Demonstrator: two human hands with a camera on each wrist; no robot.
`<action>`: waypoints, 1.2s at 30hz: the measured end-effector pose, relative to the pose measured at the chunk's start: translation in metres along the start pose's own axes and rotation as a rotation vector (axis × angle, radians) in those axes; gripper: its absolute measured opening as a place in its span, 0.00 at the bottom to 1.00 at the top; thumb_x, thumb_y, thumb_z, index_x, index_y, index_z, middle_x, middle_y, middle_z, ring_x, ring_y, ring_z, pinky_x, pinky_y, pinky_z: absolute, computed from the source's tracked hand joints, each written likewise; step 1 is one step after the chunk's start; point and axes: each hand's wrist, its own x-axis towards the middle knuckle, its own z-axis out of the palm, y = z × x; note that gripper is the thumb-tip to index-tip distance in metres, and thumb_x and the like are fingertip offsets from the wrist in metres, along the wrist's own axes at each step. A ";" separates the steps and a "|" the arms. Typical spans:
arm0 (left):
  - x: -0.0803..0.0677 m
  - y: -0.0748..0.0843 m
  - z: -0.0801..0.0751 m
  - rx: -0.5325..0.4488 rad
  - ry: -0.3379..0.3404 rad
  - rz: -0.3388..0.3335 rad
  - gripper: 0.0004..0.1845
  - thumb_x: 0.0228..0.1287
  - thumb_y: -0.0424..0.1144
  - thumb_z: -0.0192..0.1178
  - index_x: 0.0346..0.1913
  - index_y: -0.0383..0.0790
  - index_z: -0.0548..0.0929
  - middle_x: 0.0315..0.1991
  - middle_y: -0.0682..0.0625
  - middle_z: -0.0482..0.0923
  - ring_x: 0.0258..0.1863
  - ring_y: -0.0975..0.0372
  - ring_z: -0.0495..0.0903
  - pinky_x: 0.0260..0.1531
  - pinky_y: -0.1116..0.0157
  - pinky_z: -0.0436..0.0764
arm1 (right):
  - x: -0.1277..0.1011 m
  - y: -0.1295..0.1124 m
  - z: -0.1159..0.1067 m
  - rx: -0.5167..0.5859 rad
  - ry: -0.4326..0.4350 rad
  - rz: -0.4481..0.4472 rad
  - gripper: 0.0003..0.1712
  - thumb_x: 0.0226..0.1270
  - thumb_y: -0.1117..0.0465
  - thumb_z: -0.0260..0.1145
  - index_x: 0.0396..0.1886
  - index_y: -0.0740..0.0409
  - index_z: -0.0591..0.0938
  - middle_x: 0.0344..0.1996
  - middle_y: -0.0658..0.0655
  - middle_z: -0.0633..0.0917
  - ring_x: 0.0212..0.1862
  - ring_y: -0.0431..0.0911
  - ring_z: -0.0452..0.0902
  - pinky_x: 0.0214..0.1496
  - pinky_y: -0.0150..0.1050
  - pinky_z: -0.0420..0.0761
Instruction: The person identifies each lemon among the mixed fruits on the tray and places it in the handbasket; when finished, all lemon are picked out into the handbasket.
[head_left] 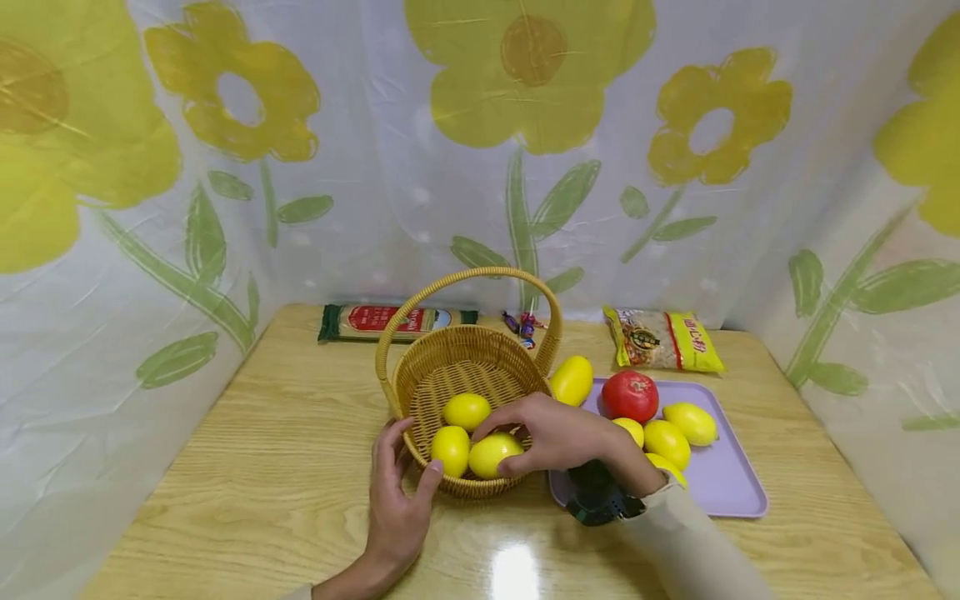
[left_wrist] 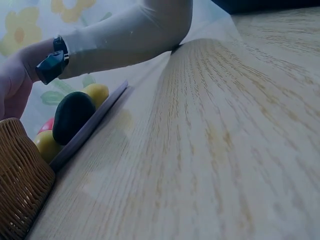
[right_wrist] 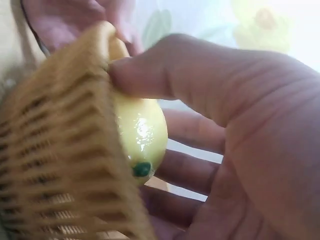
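Note:
A wicker basket (head_left: 468, 350) with a tall arched handle stands on the table, with several yellow lemons inside. My right hand (head_left: 562, 433) reaches over its right side and holds the nearest lemon (head_left: 493, 455) just inside the front rim. In the right wrist view, thumb and fingers curve around that glossy lemon (right_wrist: 145, 130), which has a green tip. Two more lemons, one at the left (head_left: 451, 450) and one behind (head_left: 467, 411), lie beside it. My left hand (head_left: 401, 500) grips the basket's front-left rim, fingertips over the edge.
Right of the basket, a lilac tray (head_left: 731, 479) carries a red pomegranate (head_left: 630, 397), several lemons (head_left: 690, 423) and a dark green oval fruit (left_wrist: 74, 119). A yellow mango (head_left: 572, 381) lies by its far-left corner. Behind are a noodle packet (head_left: 360, 321), small wrapped sweets (head_left: 527, 325) and a yellow bag (head_left: 663, 340).

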 end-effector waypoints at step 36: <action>0.001 -0.004 0.001 -0.021 0.011 0.026 0.34 0.76 0.29 0.65 0.79 0.37 0.67 0.80 0.34 0.61 0.81 0.41 0.63 0.78 0.78 0.63 | -0.250 0.113 -0.015 0.434 0.879 0.230 0.25 0.77 0.79 0.64 0.71 0.77 0.77 0.63 0.52 0.91 0.63 0.39 0.88 0.58 0.26 0.87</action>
